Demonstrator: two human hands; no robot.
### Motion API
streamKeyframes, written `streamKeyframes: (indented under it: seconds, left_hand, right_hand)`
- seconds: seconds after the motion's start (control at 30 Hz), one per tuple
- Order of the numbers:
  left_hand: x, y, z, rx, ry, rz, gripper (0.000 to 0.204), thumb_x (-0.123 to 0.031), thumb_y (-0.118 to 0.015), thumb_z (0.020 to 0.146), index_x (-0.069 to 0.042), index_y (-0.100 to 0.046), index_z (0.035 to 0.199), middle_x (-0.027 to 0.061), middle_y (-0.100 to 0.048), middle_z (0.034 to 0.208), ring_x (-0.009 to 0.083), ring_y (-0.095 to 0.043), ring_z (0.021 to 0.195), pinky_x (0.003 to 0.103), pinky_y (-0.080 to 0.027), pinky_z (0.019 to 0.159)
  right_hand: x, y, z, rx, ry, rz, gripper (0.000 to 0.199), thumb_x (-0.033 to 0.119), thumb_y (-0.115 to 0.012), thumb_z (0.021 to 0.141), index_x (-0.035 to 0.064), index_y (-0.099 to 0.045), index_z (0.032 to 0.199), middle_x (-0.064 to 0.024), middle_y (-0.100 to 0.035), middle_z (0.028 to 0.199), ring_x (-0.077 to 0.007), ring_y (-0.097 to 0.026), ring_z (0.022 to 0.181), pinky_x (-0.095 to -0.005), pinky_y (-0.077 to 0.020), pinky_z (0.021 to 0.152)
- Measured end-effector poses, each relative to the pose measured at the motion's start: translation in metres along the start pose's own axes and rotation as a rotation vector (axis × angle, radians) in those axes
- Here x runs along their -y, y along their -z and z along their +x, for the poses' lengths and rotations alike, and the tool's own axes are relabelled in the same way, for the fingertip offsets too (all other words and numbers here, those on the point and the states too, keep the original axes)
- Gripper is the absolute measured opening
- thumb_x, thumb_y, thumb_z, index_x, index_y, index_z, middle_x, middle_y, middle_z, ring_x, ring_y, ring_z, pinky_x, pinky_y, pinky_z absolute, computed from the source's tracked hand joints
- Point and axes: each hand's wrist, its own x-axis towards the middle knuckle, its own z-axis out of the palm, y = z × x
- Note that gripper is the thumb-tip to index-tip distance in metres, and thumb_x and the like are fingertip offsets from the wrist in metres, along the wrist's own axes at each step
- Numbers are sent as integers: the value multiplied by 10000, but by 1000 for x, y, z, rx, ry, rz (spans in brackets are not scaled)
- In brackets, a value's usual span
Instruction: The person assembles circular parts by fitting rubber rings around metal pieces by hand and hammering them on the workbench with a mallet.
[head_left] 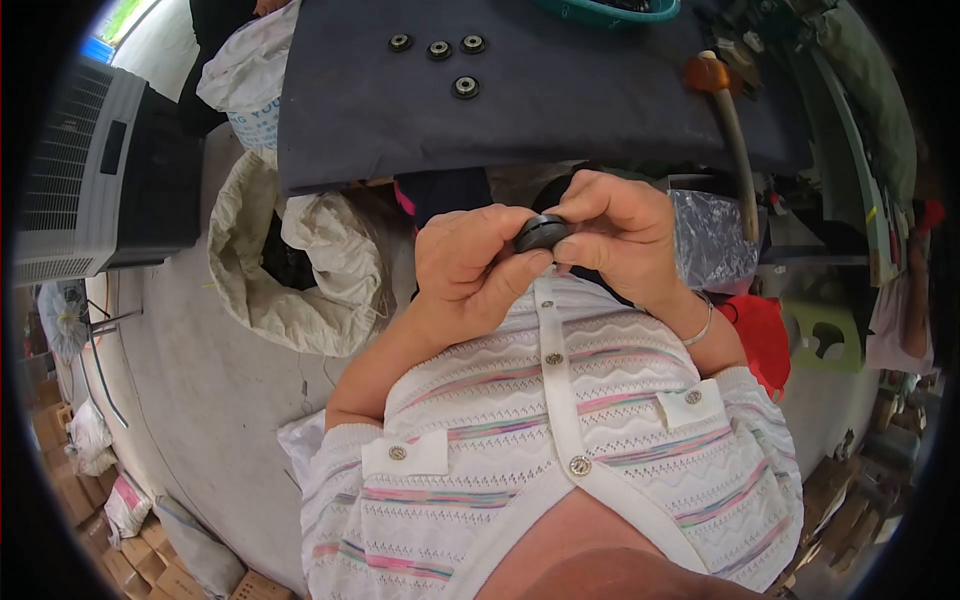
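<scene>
Both hands meet in front of my chest around a small black round part, a disc like a little wheel. My left hand pinches it from the left with thumb and fingers. My right hand grips it from the right, fingers curled over its edge. A bracelet sits on my right wrist. Beyond the hands lies a dark blue cloth-covered work surface. Several similar round black parts with metal centres lie on it at the far left.
A mallet with an orange head and a pale handle lies on the cloth at the right. An open white sack stands on the floor to my left, beside a grey fan unit. A clear plastic bag and red item lie at my right.
</scene>
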Motion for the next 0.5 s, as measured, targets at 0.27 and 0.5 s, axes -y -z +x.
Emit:
streamKeyframes:
  seconds: [0.27, 0.5]
  left_hand:
    - [6, 10, -9, -16, 31, 19, 126, -80, -622, 793, 22, -617, 866, 38, -573, 636, 86, -477, 503, 229, -346, 452]
    - [39, 44, -55, -615, 610, -177, 151, -86, -578, 883, 7, -629, 991, 29, -604, 687, 38, -459, 496, 174, -349, 460]
  right_hand:
    - [-13, -6, 10, 48, -240, 418, 128, -47, -683, 787, -53, -612, 892, -72, -607, 813, -78, -582, 630, -190, -483, 524]
    - [-49, -15, 38, 55, -368, 264, 234, 25, -641, 844, -41, -599, 1064, -91, -616, 880, -128, -609, 666, -244, -522, 590]
